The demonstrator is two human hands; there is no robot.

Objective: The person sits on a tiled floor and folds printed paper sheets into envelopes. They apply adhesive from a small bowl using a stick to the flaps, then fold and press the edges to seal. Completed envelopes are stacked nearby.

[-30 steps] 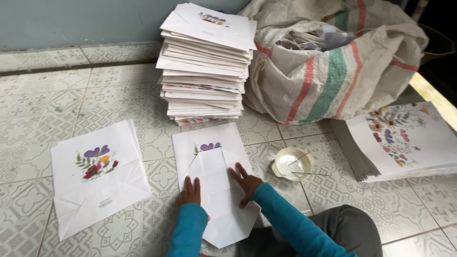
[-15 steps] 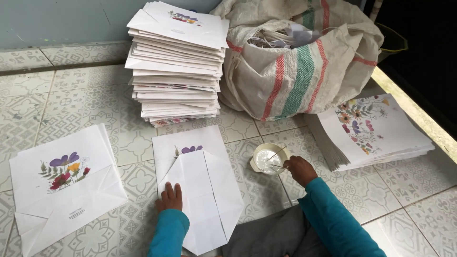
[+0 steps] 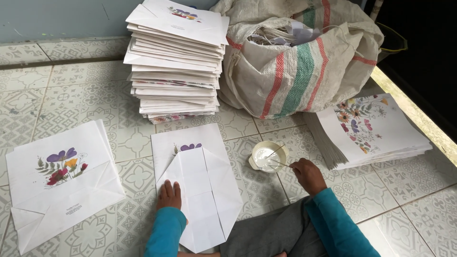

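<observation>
A white paper bag (image 3: 197, 185) with a purple flower print lies flat on the tiled floor in front of me, its bottom flaps folded into a point. My left hand (image 3: 169, 194) rests flat on the bag's left flap. My right hand (image 3: 307, 175) holds a thin stick (image 3: 278, 163) whose tip dips into a small round cup of white glue (image 3: 266, 156) just right of the bag. Both arms wear teal sleeves.
A finished flower-printed bag (image 3: 59, 183) lies at the left. A tall stack of folded white bags (image 3: 173, 62) stands behind. A striped woven sack (image 3: 295, 57) sits at the back right, and a pile of flat floral sheets (image 3: 371, 131) lies at the right near a ledge.
My right hand left the folded bag and moved right to the glue cup, where it now holds the stick. The left hand stayed on the bag.
</observation>
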